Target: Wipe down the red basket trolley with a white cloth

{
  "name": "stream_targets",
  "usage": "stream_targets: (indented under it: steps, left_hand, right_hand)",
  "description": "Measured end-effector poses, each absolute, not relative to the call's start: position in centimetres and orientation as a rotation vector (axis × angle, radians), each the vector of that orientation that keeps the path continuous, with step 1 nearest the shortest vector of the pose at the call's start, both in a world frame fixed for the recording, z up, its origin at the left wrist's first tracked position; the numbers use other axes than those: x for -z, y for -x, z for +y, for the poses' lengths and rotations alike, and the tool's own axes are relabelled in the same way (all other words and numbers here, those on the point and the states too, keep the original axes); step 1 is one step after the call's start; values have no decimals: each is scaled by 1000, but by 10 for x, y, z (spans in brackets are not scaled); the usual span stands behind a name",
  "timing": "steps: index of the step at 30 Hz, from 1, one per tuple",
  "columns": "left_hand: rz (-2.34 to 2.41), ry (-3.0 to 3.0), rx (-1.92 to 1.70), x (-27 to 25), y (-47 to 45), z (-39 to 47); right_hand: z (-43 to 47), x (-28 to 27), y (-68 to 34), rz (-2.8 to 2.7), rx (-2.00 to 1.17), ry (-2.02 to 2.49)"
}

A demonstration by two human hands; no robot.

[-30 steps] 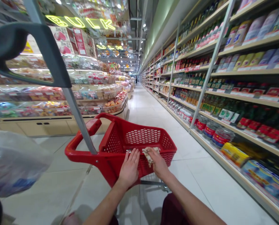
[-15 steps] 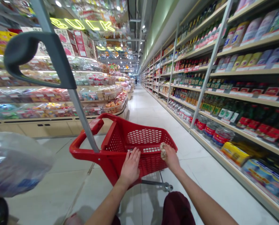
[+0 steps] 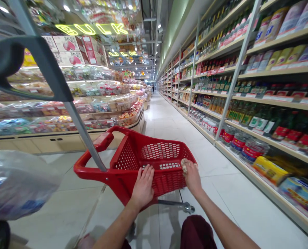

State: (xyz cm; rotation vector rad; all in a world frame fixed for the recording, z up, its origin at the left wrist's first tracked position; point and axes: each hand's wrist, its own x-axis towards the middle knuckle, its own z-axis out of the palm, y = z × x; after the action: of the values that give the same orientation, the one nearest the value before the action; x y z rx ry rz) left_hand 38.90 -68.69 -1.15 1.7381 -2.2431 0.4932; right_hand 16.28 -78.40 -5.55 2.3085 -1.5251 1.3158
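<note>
A red plastic shopping basket trolley (image 3: 148, 174) with perforated walls stands in front of me, nothing visible inside it. My left hand (image 3: 143, 185) lies on its near rim, fingers stretched out over the edge. At the basket's right end, my right hand (image 3: 192, 176) is closed around a crumpled beige cloth (image 3: 184, 166), pressed to the rim near the corner. The trolley's grey metal pole (image 3: 85, 138) slants up to the left and carries a dark grey loop handle (image 3: 49, 69).
Shelves of bottles and jars (image 3: 253, 150) line the right side. A display of packaged sweets (image 3: 97, 103) fills the left, beyond a translucent plastic bag (image 3: 19, 186) close by. Pale tiled floor (image 3: 166, 121) runs down the aisle between them.
My right hand with the cloth has shifted slightly right and down along the rim. My left hand stays on the near rim. The view has turned a little.
</note>
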Motion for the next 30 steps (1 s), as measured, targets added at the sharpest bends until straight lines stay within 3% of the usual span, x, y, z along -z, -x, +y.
stream_targets:
  steps: [4, 10, 13, 16, 22, 30]
  left_hand:
    - [-2236, -1770, -441, 6, -388, -687]
    - [-2233, -1805, -337, -3, -380, -685]
    - [-2266, -1837, -352, -8, -379, -679]
    - [-2311, -1834, -442, -14, -393, -666]
    - [-2126, -2013, -665, -25, -423, -631]
    - [-2179, -1896, -671, -18, -430, -610]
  right_hand:
    - [-778, 53, -194, -1248, -1275, -2550]
    - [-789, 40, -174, -1506, -1271, -2415]
    - [-772, 37, -200, -1336, -1236, -2521]
    - [-757, 34, -214, -1187, -1157, -2633]
    - [-749, 31, -175, -1547, -1202, -2394]
    - [-706, 23, -250, -1260, -1100, -2601]
